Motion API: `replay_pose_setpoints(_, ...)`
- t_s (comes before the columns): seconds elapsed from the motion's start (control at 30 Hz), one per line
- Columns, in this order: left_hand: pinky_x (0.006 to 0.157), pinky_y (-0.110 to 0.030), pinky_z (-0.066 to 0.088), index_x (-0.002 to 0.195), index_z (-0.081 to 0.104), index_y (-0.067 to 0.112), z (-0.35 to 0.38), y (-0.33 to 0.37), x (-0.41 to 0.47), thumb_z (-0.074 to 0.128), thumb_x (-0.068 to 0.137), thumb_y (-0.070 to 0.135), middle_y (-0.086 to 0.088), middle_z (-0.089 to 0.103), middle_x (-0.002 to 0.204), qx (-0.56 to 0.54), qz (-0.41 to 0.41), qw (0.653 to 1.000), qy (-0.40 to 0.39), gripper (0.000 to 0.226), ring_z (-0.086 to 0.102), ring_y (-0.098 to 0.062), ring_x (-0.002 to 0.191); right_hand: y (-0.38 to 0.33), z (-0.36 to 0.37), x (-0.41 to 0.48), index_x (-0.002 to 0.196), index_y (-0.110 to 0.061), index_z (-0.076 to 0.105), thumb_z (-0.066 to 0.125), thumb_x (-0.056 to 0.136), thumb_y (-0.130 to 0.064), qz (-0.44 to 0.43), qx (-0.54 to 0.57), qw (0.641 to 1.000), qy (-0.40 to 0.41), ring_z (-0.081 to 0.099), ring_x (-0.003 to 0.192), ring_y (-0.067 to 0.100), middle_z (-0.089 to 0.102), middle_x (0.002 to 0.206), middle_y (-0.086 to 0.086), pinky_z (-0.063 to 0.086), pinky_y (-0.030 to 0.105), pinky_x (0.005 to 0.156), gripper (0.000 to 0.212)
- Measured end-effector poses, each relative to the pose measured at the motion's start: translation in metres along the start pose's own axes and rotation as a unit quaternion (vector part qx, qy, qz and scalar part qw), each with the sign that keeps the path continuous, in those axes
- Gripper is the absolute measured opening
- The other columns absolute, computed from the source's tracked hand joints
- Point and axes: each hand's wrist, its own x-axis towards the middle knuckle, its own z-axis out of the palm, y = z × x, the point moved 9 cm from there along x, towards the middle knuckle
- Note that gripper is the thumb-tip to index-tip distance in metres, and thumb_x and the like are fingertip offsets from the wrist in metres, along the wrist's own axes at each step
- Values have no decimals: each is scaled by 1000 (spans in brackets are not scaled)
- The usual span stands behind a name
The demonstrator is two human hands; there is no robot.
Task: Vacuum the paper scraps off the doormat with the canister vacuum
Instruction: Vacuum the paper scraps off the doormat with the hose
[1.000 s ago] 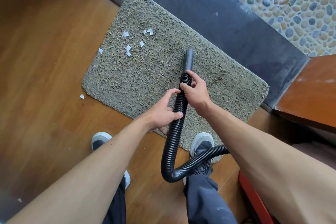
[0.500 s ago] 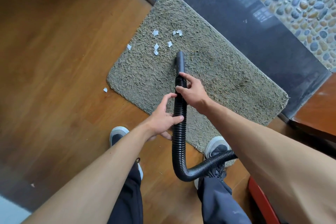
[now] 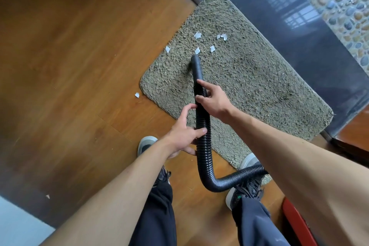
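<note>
The wooden floor (image 3: 69,66) runs all round the doormat (image 3: 249,86), a shaggy grey-green mat lying slantwise against a dark threshold on its far side, with my right shoe on its near corner. Over the mat's near half rises the black ribbed hose (image 3: 202,132). It loops down past the near edge towards a red body (image 3: 295,223) off the mat's near right corner, which I judge to be the canister, though too little shows to be sure. My right hand (image 3: 213,102) is wrapped round the hose high up, just behind the smooth part, and my left hand (image 3: 179,136) clasps it lower, thumb across the ribs. I judge the hose light and springy, apt to twist back, so the stiff collar is the place to steer from. The nozzle (image 3: 196,66) points at the mat's left half, its mouth just beside the nearest of the paper scraps (image 3: 197,35), which lie loose on the pile and look light enough to flutter away. One stray scrap (image 3: 137,95) sits on the floor just off the mat's left corner. I can read no brand, label or writing anywhere.
</note>
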Motion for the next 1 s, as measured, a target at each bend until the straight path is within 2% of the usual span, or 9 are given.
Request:
replay_pose_setpoints(0.1,78,-62,57,124,33,56,-10,-2,-2,62,96,9,-17,73,109,-7,-1,1000,0,62,71,-31,100,-9,9,2,145,-24,48,61,85,-22,-12,-14,1000,1,64,88,17,61,99,-1,57,43,89,61)
replay_pose_setpoints(0.23,77,-61,58,123,34,57,-27,-5,-5,63,95,9,-15,73,108,-18,-1,1000,3,63,72,-30,98,-24,21,4,146,-22,46,60,89,-17,-21,-23,999,-8,63,87,15,61,104,2,57,35,88,59)
replay_pose_setpoints(0.4,74,-56,60,125,35,55,-48,-4,-11,63,95,8,-16,73,105,-31,6,999,11,62,72,-28,91,-40,39,10,147,-26,44,59,89,-19,-21,-31,999,-18,69,95,23,67,121,11,58,44,87,60)
replay_pose_setpoints(0.6,72,-54,60,130,34,52,-76,-1,-18,63,95,8,-14,73,100,-42,13,999,24,63,71,-26,87,-65,61,18,147,-32,42,56,88,-28,-37,-75,996,-26,66,104,28,65,122,10,53,48,93,60)
replay_pose_setpoints(0.8,72,-52,60,130,34,55,-85,0,-15,62,96,8,-13,73,102,-26,8,999,24,64,70,-27,91,-68,64,20,147,-31,41,56,88,-31,-35,-79,996,-16,66,103,29,65,120,10,53,50,91,61)
replay_pose_setpoints(0.93,76,-59,59,128,35,56,-78,4,-11,62,95,7,-17,71,107,-19,6,1000,24,65,70,-29,93,-61,57,25,147,-30,41,57,90,-28,-36,-76,996,-2,67,99,28,65,119,11,56,48,88,60)
replay_pose_setpoints(1.0,75,-56,60,127,35,56,-78,7,-11,62,96,6,-18,71,107,-17,11,999,29,64,71,-27,91,-61,56,25,147,-29,41,58,90,-26,-36,-63,997,-5,67,99,27,65,118,11,56,47,88,60)
